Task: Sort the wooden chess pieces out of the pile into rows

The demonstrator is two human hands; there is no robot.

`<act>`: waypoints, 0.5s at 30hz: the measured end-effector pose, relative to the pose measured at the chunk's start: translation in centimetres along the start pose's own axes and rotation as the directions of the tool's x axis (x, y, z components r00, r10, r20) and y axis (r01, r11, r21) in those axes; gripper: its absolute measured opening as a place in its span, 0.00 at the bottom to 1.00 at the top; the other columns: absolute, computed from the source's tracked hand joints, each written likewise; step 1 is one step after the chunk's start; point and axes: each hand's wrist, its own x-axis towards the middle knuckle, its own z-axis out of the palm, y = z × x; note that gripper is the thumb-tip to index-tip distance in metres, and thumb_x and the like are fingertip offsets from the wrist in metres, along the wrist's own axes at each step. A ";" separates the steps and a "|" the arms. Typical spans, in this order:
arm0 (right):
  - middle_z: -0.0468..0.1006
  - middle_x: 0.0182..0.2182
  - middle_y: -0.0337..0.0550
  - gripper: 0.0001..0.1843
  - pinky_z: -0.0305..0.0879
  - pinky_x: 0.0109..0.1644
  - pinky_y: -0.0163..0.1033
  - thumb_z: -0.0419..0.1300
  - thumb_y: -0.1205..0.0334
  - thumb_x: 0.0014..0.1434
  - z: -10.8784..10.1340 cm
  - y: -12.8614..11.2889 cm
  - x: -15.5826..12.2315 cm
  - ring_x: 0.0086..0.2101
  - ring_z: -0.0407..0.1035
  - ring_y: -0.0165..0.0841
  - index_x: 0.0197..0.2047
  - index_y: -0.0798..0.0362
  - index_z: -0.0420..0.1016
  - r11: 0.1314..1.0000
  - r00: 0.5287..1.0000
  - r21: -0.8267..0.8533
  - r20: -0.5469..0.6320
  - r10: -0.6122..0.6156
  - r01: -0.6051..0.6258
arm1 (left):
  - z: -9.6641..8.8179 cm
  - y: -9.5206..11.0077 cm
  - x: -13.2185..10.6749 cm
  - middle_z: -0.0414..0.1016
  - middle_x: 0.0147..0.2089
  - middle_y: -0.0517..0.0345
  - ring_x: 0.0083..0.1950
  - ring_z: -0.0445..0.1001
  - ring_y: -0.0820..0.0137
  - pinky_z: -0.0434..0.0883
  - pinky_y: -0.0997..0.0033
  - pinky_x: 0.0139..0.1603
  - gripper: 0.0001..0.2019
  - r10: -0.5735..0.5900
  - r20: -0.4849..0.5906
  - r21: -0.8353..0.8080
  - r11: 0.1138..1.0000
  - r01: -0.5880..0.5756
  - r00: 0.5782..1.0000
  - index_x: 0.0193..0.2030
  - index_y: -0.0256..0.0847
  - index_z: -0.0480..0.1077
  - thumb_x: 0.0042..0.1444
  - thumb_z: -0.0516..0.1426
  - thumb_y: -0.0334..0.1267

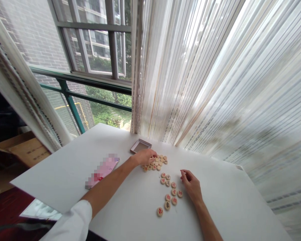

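Note:
Round wooden chess pieces with red and black characters lie on a white table [130, 217]. One cluster [160, 161] sits at the far side, and my left hand [145, 156] rests on its left part with fingers curled over some pieces. A looser group of pieces [171, 192] stretches toward me. My right hand [190, 185] lies just right of that group, fingers curled in; whether they hold a piece is hidden.
A small dark square tray or lid [140, 146] lies beyond the far cluster. A pink phone-like object [102, 170] lies left of my left arm. Striped sheer curtains [215, 83] hang behind the table; a window with green railing [90, 90] is at left.

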 end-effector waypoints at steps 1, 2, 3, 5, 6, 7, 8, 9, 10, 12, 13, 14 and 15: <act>0.79 0.25 0.44 0.27 0.67 0.36 0.38 0.55 0.39 0.58 0.0 0.0 0.0 0.28 0.73 0.37 0.42 0.55 0.78 1.000 1.000 0.004 0.000 -0.001 0.001 | 0.2 0.1 0.1 0.78 0.44 0.54 0.45 0.75 0.63 0.68 0.68 0.45 0.12 0.021 0.000 0.029 0.999 -0.021 1.000 0.48 0.43 0.74 0.57 0.58 0.39; 0.79 0.26 0.44 0.27 0.67 0.36 0.38 0.55 0.39 0.58 0.0 0.0 0.0 0.28 0.73 0.37 0.42 0.55 0.78 1.000 1.000 0.007 0.003 -0.003 0.003 | 0.5 0.2 0.2 0.77 0.45 0.53 0.47 0.74 0.62 0.68 0.67 0.47 0.13 0.056 -0.005 0.053 0.997 -0.056 0.998 0.48 0.42 0.74 0.57 0.59 0.40; 0.79 0.26 0.44 0.27 0.67 0.35 0.38 0.55 0.39 0.58 0.0 -0.1 0.0 0.28 0.73 0.37 0.42 0.55 0.78 1.000 1.000 0.009 0.005 -0.005 0.005 | 0.9 0.5 0.3 0.77 0.46 0.52 0.49 0.73 0.62 0.67 0.67 0.49 0.14 0.100 -0.016 0.073 0.992 -0.099 0.995 0.49 0.42 0.73 0.57 0.59 0.41; 0.79 0.26 0.43 0.27 0.67 0.35 0.38 0.55 0.39 0.58 -0.1 -0.1 0.0 0.28 0.73 0.37 0.42 0.55 0.78 1.000 1.000 0.010 0.009 -0.007 0.007 | 2.2 1.0 0.3 0.76 0.47 0.51 0.51 0.71 0.60 0.65 0.65 0.52 0.15 0.194 -0.026 0.100 0.977 -0.190 0.981 0.49 0.41 0.73 0.56 0.60 0.43; 0.79 0.25 0.43 0.27 0.67 0.35 0.37 0.55 0.39 0.58 -0.1 -0.1 0.0 0.27 0.73 0.36 0.42 0.54 0.78 1.000 1.000 0.009 0.011 -0.007 0.007 | 2.9 1.2 0.3 0.75 0.48 0.51 0.52 0.70 0.60 0.65 0.64 0.53 0.14 0.224 -0.036 0.115 0.969 -0.218 0.974 0.48 0.42 0.74 0.56 0.60 0.44; 0.79 0.25 0.43 0.27 0.67 0.34 0.37 0.55 0.38 0.58 -0.1 -0.2 0.0 0.27 0.72 0.36 0.41 0.54 0.78 1.000 1.000 0.009 0.012 -0.007 0.007 | 3.5 1.4 0.4 0.75 0.49 0.51 0.53 0.70 0.60 0.64 0.63 0.54 0.14 0.249 -0.039 0.128 0.962 -0.242 0.968 0.48 0.42 0.74 0.56 0.61 0.43; 0.78 0.25 0.43 0.27 0.67 0.34 0.37 0.55 0.38 0.58 -0.1 -0.2 0.0 0.27 0.72 0.36 0.41 0.54 0.78 1.000 1.000 0.009 0.012 -0.009 0.009 | 4.1 1.5 0.4 0.74 0.51 0.52 0.54 0.69 0.60 0.63 0.62 0.55 0.14 0.267 -0.043 0.132 0.957 -0.259 0.963 0.48 0.43 0.73 0.55 0.61 0.42; 0.78 0.25 0.43 0.27 0.67 0.34 0.37 0.55 0.38 0.58 -0.1 -0.2 0.0 0.27 0.72 0.37 0.41 0.54 0.78 1.000 1.000 0.008 0.013 -0.011 0.011 | 4.5 1.6 0.4 0.74 0.52 0.52 0.55 0.68 0.59 0.62 0.62 0.56 0.13 0.278 -0.050 0.143 0.952 -0.269 0.959 0.48 0.43 0.73 0.56 0.61 0.41; 0.78 0.25 0.43 0.27 0.67 0.34 0.38 0.55 0.38 0.58 0.0 -0.1 0.0 0.27 0.72 0.37 0.42 0.54 0.78 1.000 1.000 0.006 0.015 -0.013 0.013 | 4.8 1.6 0.4 0.74 0.52 0.52 0.56 0.68 0.59 0.62 0.61 0.56 0.12 0.286 -0.058 0.157 0.949 -0.274 0.957 0.47 0.44 0.74 0.57 0.60 0.40; 0.78 0.25 0.43 0.27 0.67 0.34 0.38 0.55 0.38 0.59 0.0 0.0 0.0 0.27 0.72 0.37 0.42 0.54 0.78 1.000 1.000 0.001 0.014 -0.014 0.014 | 5.1 1.4 0.5 0.73 0.52 0.52 0.55 0.67 0.59 0.61 0.61 0.55 0.09 0.305 -0.065 0.182 0.940 -0.289 0.950 0.45 0.43 0.74 0.60 0.57 0.40; 0.78 0.25 0.43 0.27 0.67 0.34 0.38 0.55 0.38 0.59 0.0 0.1 0.0 0.27 0.72 0.36 0.42 0.54 0.78 1.000 1.000 0.000 0.015 -0.013 0.013 | 5.1 1.4 0.5 0.73 0.52 0.51 0.55 0.67 0.59 0.61 0.61 0.55 0.08 0.312 -0.065 0.193 0.936 -0.295 0.948 0.44 0.43 0.74 0.61 0.56 0.40; 0.78 0.24 0.42 0.27 0.67 0.34 0.38 0.55 0.38 0.59 0.1 0.2 0.0 0.27 0.72 0.36 0.42 0.54 0.78 1.000 1.000 0.000 0.017 -0.011 0.011 | 5.0 1.3 0.5 0.73 0.52 0.51 0.55 0.67 0.59 0.61 0.61 0.54 0.08 0.315 -0.063 0.204 0.933 -0.296 0.947 0.43 0.42 0.74 0.62 0.55 0.39; 0.78 0.24 0.42 0.26 0.67 0.34 0.38 0.55 0.39 0.59 0.1 0.2 0.0 0.27 0.72 0.36 0.42 0.54 0.78 1.000 1.000 0.001 0.019 -0.010 0.010 | 4.9 1.3 0.5 0.73 0.52 0.50 0.55 0.67 0.59 0.61 0.60 0.54 0.08 0.310 -0.059 0.214 0.932 -0.292 0.949 0.43 0.42 0.74 0.61 0.55 0.38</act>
